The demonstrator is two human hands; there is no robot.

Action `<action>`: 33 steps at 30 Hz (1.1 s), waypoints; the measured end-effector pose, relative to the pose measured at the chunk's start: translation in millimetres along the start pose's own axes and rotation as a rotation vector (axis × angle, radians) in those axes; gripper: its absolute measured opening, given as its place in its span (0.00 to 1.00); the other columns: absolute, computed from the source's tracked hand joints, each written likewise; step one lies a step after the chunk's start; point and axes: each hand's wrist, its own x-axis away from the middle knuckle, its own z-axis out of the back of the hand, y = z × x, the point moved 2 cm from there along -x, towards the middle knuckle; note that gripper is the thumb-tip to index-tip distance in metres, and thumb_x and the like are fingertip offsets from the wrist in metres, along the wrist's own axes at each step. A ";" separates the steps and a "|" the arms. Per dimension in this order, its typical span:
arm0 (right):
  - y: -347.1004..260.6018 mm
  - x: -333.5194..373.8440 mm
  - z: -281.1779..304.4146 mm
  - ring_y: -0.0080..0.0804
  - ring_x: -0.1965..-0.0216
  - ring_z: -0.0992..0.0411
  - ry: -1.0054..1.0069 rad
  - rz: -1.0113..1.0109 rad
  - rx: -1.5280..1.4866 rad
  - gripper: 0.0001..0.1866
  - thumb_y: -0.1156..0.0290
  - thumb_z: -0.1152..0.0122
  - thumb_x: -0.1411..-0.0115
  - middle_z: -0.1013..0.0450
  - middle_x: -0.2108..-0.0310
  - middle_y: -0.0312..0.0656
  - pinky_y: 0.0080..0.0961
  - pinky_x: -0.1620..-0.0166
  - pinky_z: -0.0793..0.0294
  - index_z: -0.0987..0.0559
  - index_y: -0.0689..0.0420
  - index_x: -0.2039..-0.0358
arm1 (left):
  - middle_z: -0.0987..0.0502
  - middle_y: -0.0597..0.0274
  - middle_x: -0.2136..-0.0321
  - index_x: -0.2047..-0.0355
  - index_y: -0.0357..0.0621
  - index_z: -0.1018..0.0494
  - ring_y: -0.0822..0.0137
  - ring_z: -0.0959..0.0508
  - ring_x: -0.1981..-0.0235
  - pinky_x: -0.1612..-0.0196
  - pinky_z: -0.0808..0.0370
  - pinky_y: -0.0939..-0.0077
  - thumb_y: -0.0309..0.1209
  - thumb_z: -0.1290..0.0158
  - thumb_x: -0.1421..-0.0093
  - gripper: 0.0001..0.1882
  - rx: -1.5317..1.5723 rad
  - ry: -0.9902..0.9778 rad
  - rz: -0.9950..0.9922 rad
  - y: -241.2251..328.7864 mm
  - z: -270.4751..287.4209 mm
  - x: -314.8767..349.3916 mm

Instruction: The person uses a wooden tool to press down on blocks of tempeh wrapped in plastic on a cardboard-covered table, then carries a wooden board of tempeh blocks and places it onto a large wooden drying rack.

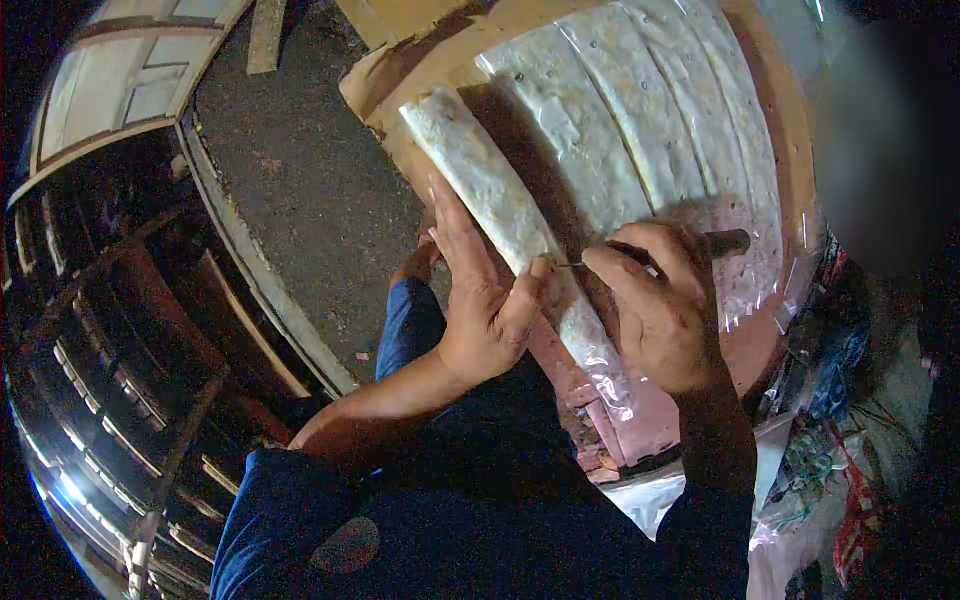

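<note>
My left hand (480, 300) rests flat against the left edge of a long curved white strip (490, 190), thumb pressed on it. My right hand (655, 310) grips a dark-handled tool (728, 242) whose thin metal tip (570, 264) touches the strip beside my left thumb. The strip is one of several curved white bands (620, 110) lying side by side on a large rounded brown mould (775, 120). The strip's lower end is wrapped in clear plastic film (610, 370) over a pink base.
Dark rough floor (300, 170) lies to the left. Carved dark wooden panels (120, 350) stand at lower left, a pale framed panel (130, 70) at upper left. Crumpled plastic and coloured scraps (840, 430) pile at lower right. My blue-clad knee (410, 320) is under my left arm.
</note>
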 end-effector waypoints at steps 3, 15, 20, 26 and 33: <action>1.2 0.6 0.8 0.47 0.60 0.30 -0.062 -0.006 -0.050 0.17 0.83 0.45 0.53 0.30 0.62 0.47 0.38 0.56 0.31 0.21 0.59 0.61 | 0.75 0.35 0.33 0.35 0.32 0.79 0.45 0.76 0.32 0.37 0.78 0.45 0.34 0.50 0.41 0.52 -0.026 -0.004 -0.001 -2.0 0.1 0.7; 7.8 1.3 -2.6 0.46 0.61 0.28 -0.042 -0.029 -0.168 0.12 0.83 0.45 0.48 0.29 0.63 0.48 0.35 0.57 0.28 0.21 0.60 0.63 | 0.74 0.34 0.33 0.35 0.32 0.78 0.43 0.75 0.32 0.36 0.76 0.43 0.38 0.50 0.40 0.51 -0.059 -0.003 -0.012 0.6 0.8 1.0; 8.3 -0.5 -2.5 0.46 0.61 0.28 -0.038 -0.037 -0.164 0.11 0.81 0.44 0.48 0.29 0.63 0.48 0.35 0.58 0.28 0.21 0.60 0.63 | 0.73 0.34 0.33 0.35 0.32 0.78 0.43 0.74 0.32 0.36 0.76 0.43 0.36 0.49 0.41 0.52 -0.030 0.007 -0.027 -4.0 0.3 1.1; 8.2 1.7 -5.6 0.45 0.61 0.29 -0.001 -0.050 -0.167 0.13 0.83 0.45 0.51 0.29 0.65 0.45 0.37 0.58 0.30 0.21 0.57 0.64 | 0.73 0.34 0.33 0.35 0.31 0.78 0.42 0.74 0.32 0.36 0.75 0.43 0.35 0.49 0.41 0.52 -0.113 0.002 -0.038 -0.3 1.8 2.2; 6.3 -0.2 4.0 0.44 0.62 0.29 0.010 -0.043 -0.193 0.13 0.82 0.45 0.51 0.28 0.65 0.45 0.37 0.58 0.31 0.22 0.57 0.64 | 0.74 0.35 0.33 0.35 0.30 0.77 0.43 0.74 0.32 0.36 0.75 0.44 0.37 0.51 0.40 0.50 -0.117 -0.008 -0.051 -1.8 1.1 0.6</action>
